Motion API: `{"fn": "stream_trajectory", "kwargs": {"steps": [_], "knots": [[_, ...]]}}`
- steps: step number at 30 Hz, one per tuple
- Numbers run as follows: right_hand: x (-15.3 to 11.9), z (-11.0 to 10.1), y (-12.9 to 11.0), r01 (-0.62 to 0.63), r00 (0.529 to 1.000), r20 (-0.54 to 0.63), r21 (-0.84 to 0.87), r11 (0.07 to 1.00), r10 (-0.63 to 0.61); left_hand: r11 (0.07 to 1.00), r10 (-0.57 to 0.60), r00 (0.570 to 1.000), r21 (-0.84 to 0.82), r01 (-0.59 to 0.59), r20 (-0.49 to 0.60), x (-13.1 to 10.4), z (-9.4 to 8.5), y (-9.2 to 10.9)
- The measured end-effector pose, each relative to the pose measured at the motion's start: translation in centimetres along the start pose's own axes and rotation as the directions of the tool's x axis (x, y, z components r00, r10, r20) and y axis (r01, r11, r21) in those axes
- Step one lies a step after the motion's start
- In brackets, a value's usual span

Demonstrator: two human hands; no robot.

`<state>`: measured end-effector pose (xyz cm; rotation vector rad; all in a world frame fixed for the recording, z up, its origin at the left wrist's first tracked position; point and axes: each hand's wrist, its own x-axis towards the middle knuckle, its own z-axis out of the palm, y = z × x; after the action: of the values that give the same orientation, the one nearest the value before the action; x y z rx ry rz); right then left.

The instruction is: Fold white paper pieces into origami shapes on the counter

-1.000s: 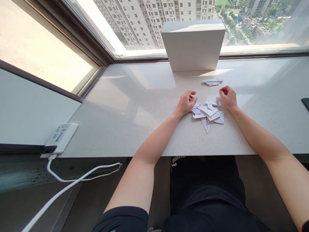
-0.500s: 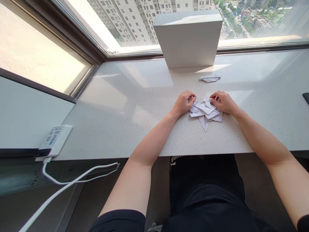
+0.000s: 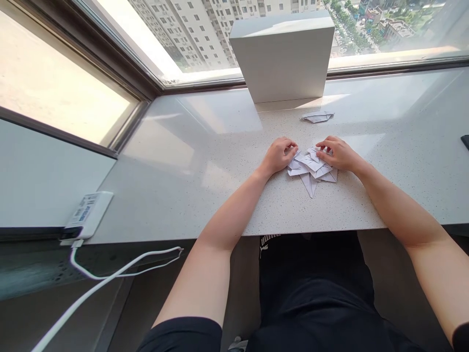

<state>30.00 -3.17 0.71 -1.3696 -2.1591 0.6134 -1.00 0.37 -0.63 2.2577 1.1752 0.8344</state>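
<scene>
Left hand point(image 3: 280, 155) fingers curled, right hand point(image 3: 339, 154) flat, forearms stretched forward

My left hand point(image 3: 279, 155) and right hand point(image 3: 337, 154) rested curled on either side of a pile of folded papers point(image 3: 312, 168) on the desk point(image 3: 190, 161); another folded paper point(image 3: 317, 116) lay before a white box point(image 3: 284, 61).

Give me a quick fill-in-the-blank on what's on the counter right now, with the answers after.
1. Both hands rest on a pile of folded ____ pieces.
2. The right hand has its fingertips on the pile, and the left hand touches the pile's ____ edge.
3. One separate folded piece lies in front of the white ____ by the window.
4. At the counter's left end lies a white power bank with a white ____ plugged in.

Missing words: paper; left; box; cable
</scene>
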Motion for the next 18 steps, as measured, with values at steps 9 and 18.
{"fn": "stream_trajectory", "kwargs": {"steps": [9,18], "knots": [[-0.16,0.84,-0.09,-0.066,0.997,-0.034,-0.038,0.997,0.064,0.999,0.038,0.998,0.002,-0.038,0.041,0.05,-0.03,-0.11],[-0.04,-0.06,-0.30,-0.120,0.992,-0.015,0.175,0.977,0.125,0.999,0.038,0.996,0.016,-0.039,0.076,-0.06,-0.23,0.31]]}}
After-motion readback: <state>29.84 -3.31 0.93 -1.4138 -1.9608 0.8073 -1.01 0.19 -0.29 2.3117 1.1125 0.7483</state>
